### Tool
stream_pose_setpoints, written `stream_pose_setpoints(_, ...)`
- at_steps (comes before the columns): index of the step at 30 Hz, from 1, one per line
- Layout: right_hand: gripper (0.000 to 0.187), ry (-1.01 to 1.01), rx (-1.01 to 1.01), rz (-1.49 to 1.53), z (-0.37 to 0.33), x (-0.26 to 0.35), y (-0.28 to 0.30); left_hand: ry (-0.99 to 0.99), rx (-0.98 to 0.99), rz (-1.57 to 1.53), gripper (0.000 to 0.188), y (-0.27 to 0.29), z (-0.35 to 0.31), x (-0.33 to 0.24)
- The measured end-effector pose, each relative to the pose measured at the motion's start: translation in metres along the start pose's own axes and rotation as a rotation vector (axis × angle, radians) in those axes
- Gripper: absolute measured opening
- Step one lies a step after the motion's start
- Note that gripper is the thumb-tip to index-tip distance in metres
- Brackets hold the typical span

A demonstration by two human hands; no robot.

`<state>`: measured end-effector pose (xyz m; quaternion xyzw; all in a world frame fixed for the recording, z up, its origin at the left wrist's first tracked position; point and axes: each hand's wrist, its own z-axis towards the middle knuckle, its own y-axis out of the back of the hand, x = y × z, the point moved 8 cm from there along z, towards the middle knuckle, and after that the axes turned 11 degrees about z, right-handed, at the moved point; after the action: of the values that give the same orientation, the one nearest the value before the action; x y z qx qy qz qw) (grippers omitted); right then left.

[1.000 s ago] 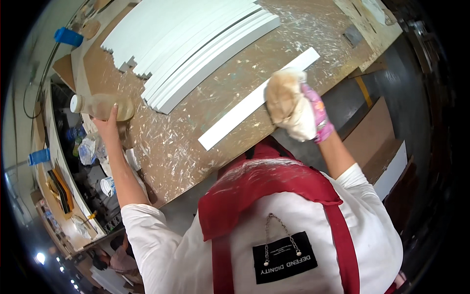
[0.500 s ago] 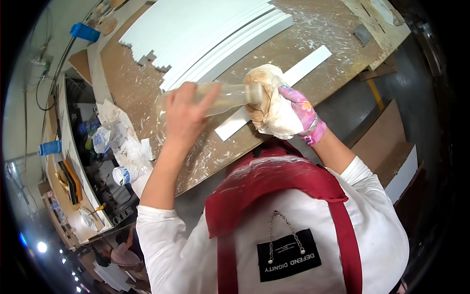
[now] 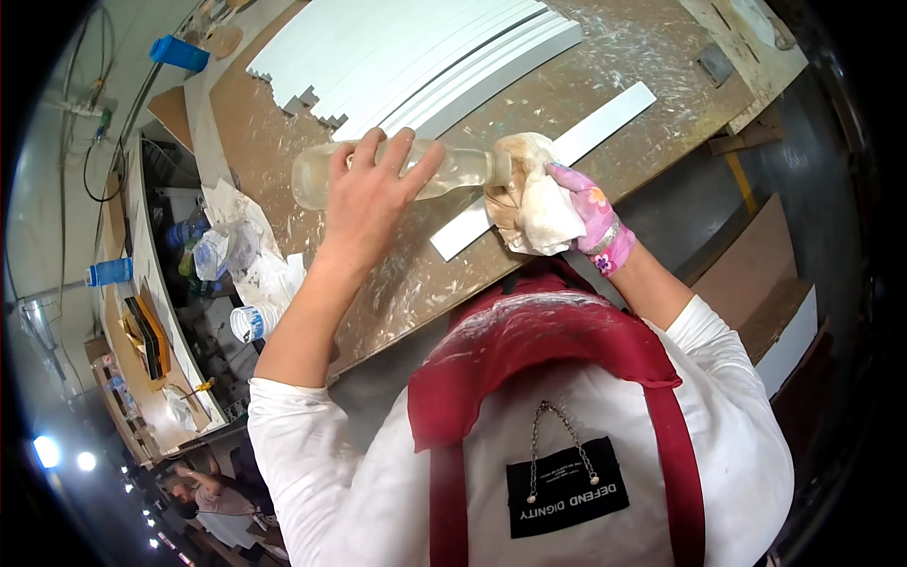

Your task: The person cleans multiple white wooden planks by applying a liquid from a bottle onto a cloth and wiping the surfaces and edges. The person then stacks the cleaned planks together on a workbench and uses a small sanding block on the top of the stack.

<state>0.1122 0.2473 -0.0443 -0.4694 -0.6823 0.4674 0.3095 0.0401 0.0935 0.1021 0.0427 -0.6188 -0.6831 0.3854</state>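
Observation:
My bare left hand (image 3: 375, 194) grips a clear bottle (image 3: 453, 172) lying almost level, its fingers wrapped over the body. The bottle's mouth presses against a stained white rag (image 3: 537, 213). In a pink flowered glove, my right hand (image 3: 592, 219) is closed on the rag, which bunches out past its fingers; the fingertips are partly covered. Below the rag a white strip (image 3: 609, 121) lies slantwise on the brown worktable (image 3: 397, 307), its middle hidden by the cloth.
Many white strips (image 3: 397, 57) lie side by side at the back of the table. A grey block (image 3: 715, 66) sits at the far right. Left are a blue cup (image 3: 179, 54), crumpled plastic (image 3: 227, 250) and a white tub (image 3: 253, 323). Cardboard (image 3: 756, 255) stands on the right; another person (image 3: 203, 487) is at lower left.
The bottle, blurred half a second ago, now shows sharply with its mouth still at the rag. My left fingers are more spread along it. The whole view has shifted slightly.

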Motion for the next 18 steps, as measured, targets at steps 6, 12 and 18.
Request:
stream_pose_setpoints(6, 0.030, 0.281, 0.118, -0.641, 0.015, 0.005, -0.006, 0.188, -0.042, -0.296, 0.062, -0.029, -0.032, 0.023)
stream_pose_setpoints(12, 0.038, 0.722, -0.279, -1.914, -0.011, 0.036, -0.062, 0.823, -0.117, -0.743, 0.069, -0.052, -0.073, 0.114)
stream_pose_setpoints(18, 0.041, 0.791, -0.052, -1.603, -0.034, 0.055, -0.058, 1.103, -0.437, -0.739, 0.078, -0.104, -0.144, 0.193)
